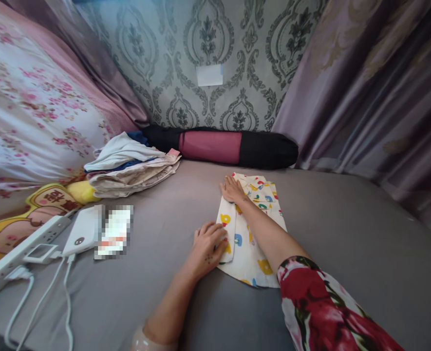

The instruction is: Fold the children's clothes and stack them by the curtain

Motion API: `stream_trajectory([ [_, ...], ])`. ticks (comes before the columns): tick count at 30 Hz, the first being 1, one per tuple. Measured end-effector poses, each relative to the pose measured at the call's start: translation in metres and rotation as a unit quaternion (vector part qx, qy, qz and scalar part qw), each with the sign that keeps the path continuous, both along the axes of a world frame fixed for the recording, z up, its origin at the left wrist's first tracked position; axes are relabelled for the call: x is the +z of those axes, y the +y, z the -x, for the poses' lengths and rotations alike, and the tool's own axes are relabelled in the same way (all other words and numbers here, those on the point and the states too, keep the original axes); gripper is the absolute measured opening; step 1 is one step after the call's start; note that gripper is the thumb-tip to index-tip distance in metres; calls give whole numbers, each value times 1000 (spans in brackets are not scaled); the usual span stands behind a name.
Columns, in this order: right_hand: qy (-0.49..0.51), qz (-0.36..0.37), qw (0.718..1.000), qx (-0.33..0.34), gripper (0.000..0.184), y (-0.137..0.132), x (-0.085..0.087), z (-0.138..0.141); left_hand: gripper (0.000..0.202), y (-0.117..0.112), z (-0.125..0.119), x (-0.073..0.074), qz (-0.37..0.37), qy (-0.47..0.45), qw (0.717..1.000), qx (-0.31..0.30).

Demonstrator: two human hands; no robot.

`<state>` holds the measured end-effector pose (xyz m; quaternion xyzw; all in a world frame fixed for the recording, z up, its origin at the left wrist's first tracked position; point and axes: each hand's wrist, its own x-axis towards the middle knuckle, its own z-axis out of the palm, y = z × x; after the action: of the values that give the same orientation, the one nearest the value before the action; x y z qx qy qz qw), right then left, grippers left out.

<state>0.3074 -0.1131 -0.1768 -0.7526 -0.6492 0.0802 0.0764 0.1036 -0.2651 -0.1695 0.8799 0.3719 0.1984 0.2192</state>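
Observation:
A white shirt (252,258) printed with colourful ducks and other shapes lies partly folded on the grey bed sheet. Its left side and sleeve are turned inward as a long flap. On the lower part of that flap rests my left hand (210,246), fingers stretched over the cloth edge. My right hand (233,189) lies flat on the shirt's upper left corner, near the collar end. The right forearm crosses above the shirt and hides part of its middle. Both hands press on the fabric without gripping it.
Folded clothes (127,168) are stacked at the left rear. A black and maroon bolster-shaped bag (211,146) lies along the patterned wall. On the left are a power strip (28,251), a white power bank (84,231) with cables, and a yellow cartoon cushion (36,209). Curtains (365,97) hang at right.

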Motion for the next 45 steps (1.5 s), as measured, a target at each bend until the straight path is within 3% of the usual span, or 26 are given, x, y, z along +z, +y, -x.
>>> stream_trajectory([
  [7,-23,-26,998,-58,63,-3,1,-12,30,0,0,0,-5,-3,1000,0],
  [19,-21,-13,998,-60,61,-4,-9,-13,29,1,1,3,6,12,1000,6],
  [27,17,8,998,-59,62,-8,5,-17,28,0,0,1,-2,10,1000,5],
  [33,3,-13,994,-111,64,-30,13,-42,28,2,0,-4,-13,10,1000,5],
  [38,-6,2,991,-136,64,-39,6,-56,28,2,0,-5,-22,10,1000,3],
  [45,-23,-25,990,-139,63,-40,-6,-54,29,2,0,-3,-21,14,1000,0],
])
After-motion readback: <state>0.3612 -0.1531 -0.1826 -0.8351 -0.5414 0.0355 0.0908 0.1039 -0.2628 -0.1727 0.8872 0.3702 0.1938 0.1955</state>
